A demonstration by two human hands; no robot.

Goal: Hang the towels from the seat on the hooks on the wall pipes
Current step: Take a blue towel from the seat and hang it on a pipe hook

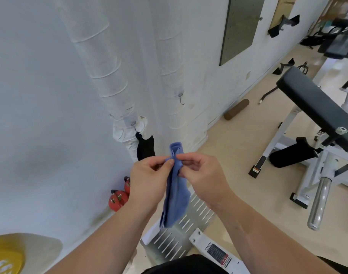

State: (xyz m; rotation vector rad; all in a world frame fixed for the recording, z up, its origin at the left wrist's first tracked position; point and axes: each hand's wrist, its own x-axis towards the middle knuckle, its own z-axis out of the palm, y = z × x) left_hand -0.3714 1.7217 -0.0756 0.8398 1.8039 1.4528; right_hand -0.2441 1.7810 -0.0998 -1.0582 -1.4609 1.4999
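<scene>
A blue towel (pixel 176 191) hangs folded lengthwise in front of me, pinched near its top by both hands. My left hand (pixel 148 179) grips its left edge and my right hand (pixel 203 177) grips its right edge. Behind them stand two white wrapped wall pipes. The left pipe (pixel 109 89) has a hook (pixel 134 124) with a black towel (pixel 145 147) hanging from it. The right pipe (pixel 172 62) carries a bare metal hook (pixel 181 98), above and slightly right of my hands.
A black padded bench seat (pixel 315 107) on a white frame stands at the right. Red kettlebells (pixel 118 197) sit on the floor by the wall. A slotted metal foot plate (pixel 181 230) lies below my hands. A brown foam roller (pixel 236 109) lies against the wall.
</scene>
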